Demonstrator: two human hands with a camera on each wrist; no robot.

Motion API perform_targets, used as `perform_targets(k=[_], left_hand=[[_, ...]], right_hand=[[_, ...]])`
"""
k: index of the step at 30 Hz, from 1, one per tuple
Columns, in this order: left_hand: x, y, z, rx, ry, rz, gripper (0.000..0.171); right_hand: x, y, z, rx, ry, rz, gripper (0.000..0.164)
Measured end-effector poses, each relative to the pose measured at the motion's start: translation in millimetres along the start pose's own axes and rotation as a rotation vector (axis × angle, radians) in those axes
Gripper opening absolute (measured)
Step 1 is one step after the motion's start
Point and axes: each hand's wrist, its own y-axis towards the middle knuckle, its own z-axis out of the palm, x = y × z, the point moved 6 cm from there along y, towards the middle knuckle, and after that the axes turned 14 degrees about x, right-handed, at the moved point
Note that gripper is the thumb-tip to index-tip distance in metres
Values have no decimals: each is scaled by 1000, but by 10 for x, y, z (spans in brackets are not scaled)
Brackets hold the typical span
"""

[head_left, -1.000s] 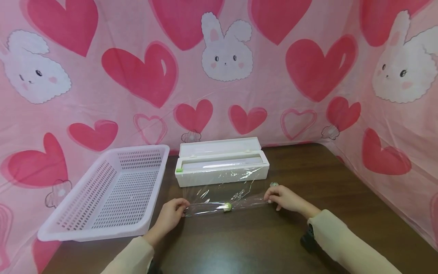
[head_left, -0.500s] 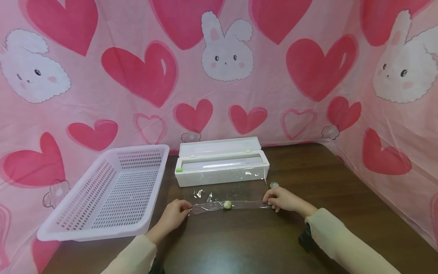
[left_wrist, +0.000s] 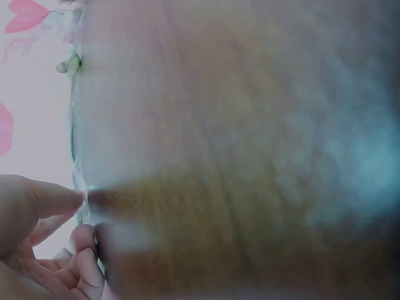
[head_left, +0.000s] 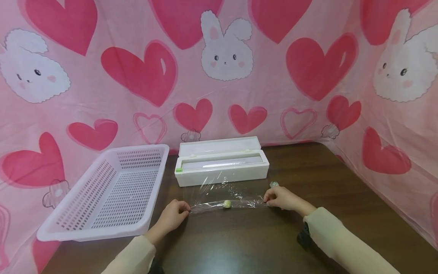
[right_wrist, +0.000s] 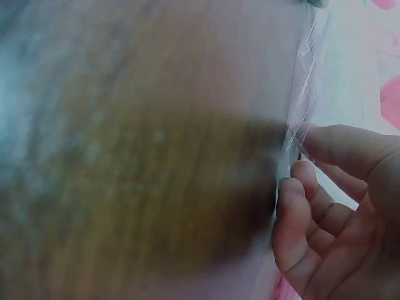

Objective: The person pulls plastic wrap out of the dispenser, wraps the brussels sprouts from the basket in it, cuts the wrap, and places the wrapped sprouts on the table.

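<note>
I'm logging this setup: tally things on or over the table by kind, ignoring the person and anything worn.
Basket: 1
White box: 1
Clear film sheet: 1
Small pale-green round thing: 1
Small clear thing, kind unclear: 1
Total: 5

Both hands (head_left: 171,215) (head_left: 284,198) pinched and well apart, forearms (head_left: 133,253) (head_left: 345,239) angled inward

The person wears a top with pale cream long sleeves, the left sleeve (head_left: 131,255) and the right sleeve (head_left: 343,239) alike plain and softly creased, with fairly wide cuffs. A chunky black wrist camera (head_left: 303,236) shows under the right cuff, and part of another black one (head_left: 156,266) by the left. The left hand (head_left: 172,215) and right hand (head_left: 286,198) are bare.
</note>
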Motion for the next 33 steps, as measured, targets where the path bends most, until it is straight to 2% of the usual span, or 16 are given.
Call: perform_targets(k=[4,10,15,17,22,26,29,33], left_hand=[[1,-25,-14,-9,-8,-2,14],[17,-74,-46,-55,-1,-12,9],[-97,-101,-104,-162,1,102,9],[-156,-79,-99,-169,-9,130,10],[-349,15,-10,-113,-61,169,13],[-561,72,77,-78,-87,276,13],[-692,128,176,-42,-62,355,14],[-814,217,313,31,-9,385,17]], right_hand=[[-10,-20,-15,-15,-8,-16,8],[0,-56,-36,-46,-17,-27,10],[66,-89,-104,-99,-33,-45,10],[113,-82,-128,-121,-40,-65,11],[288,-30,-142,-154,-26,-123,10],[462,39,-88,-173,-33,-170,8],[596,108,1,-160,-25,-222,8],[767,201,145,-124,1,-302,11]])
